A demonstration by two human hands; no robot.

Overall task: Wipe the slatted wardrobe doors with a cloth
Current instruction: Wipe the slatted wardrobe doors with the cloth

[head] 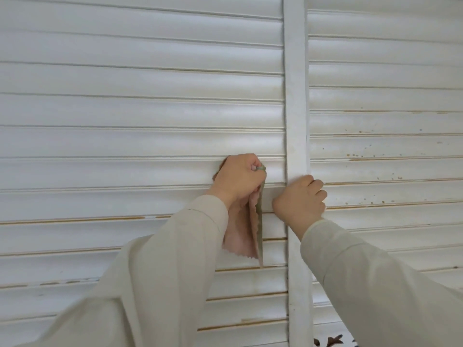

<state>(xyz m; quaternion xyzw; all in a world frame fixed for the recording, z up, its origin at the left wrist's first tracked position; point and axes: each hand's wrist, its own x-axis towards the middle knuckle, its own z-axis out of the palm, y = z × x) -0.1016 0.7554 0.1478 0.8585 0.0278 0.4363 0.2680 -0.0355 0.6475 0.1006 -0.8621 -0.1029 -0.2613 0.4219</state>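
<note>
Cloth [246, 229] is bunched in the curled left hand [236, 180] and pressed against a slat of the left door [140, 144] near its right edge; the tail hangs down. Centre post [297, 121] is gripped by the curled right hand [300, 201], probably to steady the door.

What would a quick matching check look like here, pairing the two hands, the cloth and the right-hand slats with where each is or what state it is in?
Column one:
1. left hand
2. right hand
3. cloth
4. right door slats

Column two:
A. dotted with small brown specks
B. curled against the upright door stile, no cloth in it
C. hangs down below a fist, pink with a greenish edge
D. grips the cloth against a slat of the left door

Pairs: 1-D, 2-B, 3-C, 4-A
</note>
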